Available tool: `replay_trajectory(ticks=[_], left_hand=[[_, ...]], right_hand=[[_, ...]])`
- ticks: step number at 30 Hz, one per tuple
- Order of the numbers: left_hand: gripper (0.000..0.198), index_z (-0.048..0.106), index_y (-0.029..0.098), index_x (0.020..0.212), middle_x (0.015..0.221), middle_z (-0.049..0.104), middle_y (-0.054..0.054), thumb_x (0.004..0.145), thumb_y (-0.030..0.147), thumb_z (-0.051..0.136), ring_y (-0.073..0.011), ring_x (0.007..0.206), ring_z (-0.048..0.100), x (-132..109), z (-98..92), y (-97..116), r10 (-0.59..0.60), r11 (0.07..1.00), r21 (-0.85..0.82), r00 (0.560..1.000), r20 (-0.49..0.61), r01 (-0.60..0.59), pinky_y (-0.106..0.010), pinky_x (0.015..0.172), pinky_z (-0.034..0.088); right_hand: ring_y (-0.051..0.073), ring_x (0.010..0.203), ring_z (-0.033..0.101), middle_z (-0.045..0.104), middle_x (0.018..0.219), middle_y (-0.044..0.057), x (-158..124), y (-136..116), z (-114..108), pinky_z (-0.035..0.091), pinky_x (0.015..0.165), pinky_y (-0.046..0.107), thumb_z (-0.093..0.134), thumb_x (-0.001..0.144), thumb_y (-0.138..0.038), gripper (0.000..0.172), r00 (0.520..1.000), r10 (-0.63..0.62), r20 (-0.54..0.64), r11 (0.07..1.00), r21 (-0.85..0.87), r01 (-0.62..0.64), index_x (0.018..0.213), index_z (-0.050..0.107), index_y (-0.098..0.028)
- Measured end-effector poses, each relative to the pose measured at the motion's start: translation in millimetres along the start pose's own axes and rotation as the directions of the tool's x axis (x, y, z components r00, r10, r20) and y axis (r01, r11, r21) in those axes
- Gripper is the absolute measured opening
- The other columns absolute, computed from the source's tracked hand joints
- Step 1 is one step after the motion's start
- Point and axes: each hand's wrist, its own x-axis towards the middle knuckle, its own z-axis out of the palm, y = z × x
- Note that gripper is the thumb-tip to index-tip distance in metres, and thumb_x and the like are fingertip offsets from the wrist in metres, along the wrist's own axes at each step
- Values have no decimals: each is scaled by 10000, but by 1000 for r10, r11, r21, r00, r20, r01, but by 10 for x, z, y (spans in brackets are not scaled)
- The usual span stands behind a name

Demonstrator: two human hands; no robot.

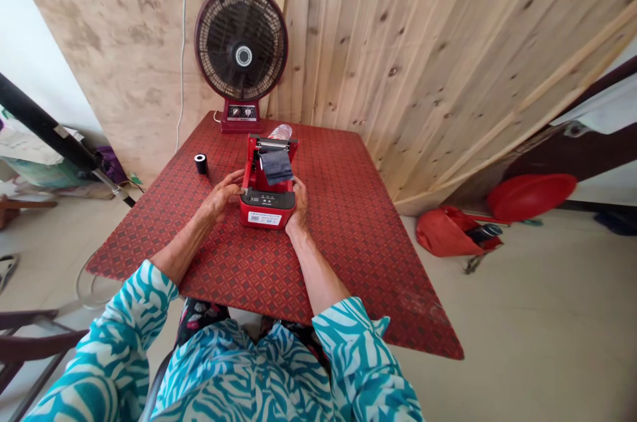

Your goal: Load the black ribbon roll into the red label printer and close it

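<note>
A red and black label printer (pixel 267 215) stands on the table in front of me, its lid raised and a white label on its front. Dark ribbon (pixel 277 167) hangs at the raised lid, over the open inside. My left hand (pixel 226 193) grips the printer's left side, fingers along the edge. On the opposite side, my right hand (pixel 298 208) is wrapped round the right wall, its fingertips partly hidden. A small black roll (pixel 201 164) with a white core stands on the table, beyond my left hand.
The table (pixel 348 229) has a red patterned cover. At its back edge stands a dark red fan (pixel 243 54), with a clear plastic bottle (pixel 281 132) lying behind the printer. A red bag (pixel 444 231) and a red basin (pixel 535 197) are on the right.
</note>
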Motion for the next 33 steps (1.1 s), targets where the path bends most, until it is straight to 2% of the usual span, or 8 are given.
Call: replay_trajectory(ticks=[9, 12, 15, 18, 22, 28, 30, 33], left_hand=[[641, 662, 208, 1183, 1222, 680, -76, 543, 232, 677, -227, 982, 649, -6, -55, 40, 11, 999, 37, 999, 42, -13, -278, 710, 502], [520, 696, 182, 1105, 1116, 710, -83, 609, 334, 722, -231, 992, 643, 43, -53, 131, 135, 978, 158, 991, 0, -134, -302, 799, 492], [349, 737, 188, 1000, 995, 724, -71, 706, 373, 705, -234, 973, 636, 155, 38, 287, 323, 855, 418, 946, 38, -308, -332, 880, 477], [140, 758, 228, 834, 925, 729, -60, 714, 261, 695, -271, 1019, 623, 238, 199, 451, 383, 629, 660, 903, 197, -410, -373, 954, 459], [90, 749, 261, 731, 857, 726, -53, 679, 194, 718, -289, 983, 618, 240, 370, 560, 339, 423, 754, 860, 382, -502, -384, 986, 434], [191, 743, 282, 717, 830, 693, -40, 624, 115, 743, -301, 1029, 624, 473, 477, 533, 100, 178, 881, 899, 427, -438, -337, 922, 436], [233, 726, 269, 692, 775, 663, -44, 567, 76, 764, -328, 1054, 617, 601, 522, 504, 56, 142, 895, 907, 418, -422, -358, 931, 437], [269, 652, 231, 580, 667, 585, -49, 489, 7, 772, -376, 1080, 602, 735, 593, 455, 52, 183, 893, 911, 410, -412, -410, 964, 424]], right_hand=[[164, 951, 601, 664, 1141, 42, -21, -59, 28, 478, 901, 350, 546, 806, -586, 523, 999, 31, 8, 999, 20, -31, 1178, 600, -222], [177, 1037, 597, 655, 1175, 47, -3, -36, 17, 474, 951, 367, 539, 810, -586, 515, 1000, 22, 7, 1000, 10, -22, 1171, 606, -225], [184, 1106, 580, 654, 1194, 44, 18, -6, 3, 470, 988, 375, 542, 821, -579, 494, 1000, -3, 0, 1000, -16, 3, 1165, 619, -233], [190, 1132, 573, 661, 1186, 41, 33, 17, -4, 468, 1006, 383, 551, 825, -579, 483, 1000, -12, 4, 1000, -20, 12, 1157, 631, -237], [191, 1135, 574, 667, 1176, 39, 48, 35, 5, 464, 1016, 391, 568, 818, -578, 482, 1000, -9, 14, 1000, 14, 9, 1157, 639, -242], [185, 1159, 556, 658, 1183, 32, 73, 46, 7, 455, 1035, 380, 567, 827, -557, 442, 999, -33, 27, 999, 19, 32, 1143, 655, -261], [184, 1158, 555, 660, 1170, 29, 74, 41, 10, 458, 1034, 376, 569, 830, -553, 433, 999, -30, 33, 999, 21, 29, 1138, 660, -263], [183, 1161, 552, 660, 1166, 24, 72, 29, 21, 460, 1035, 373, 570, 833, -548, 426, 999, -30, 34, 999, 28, 29, 1138, 662, -265]])
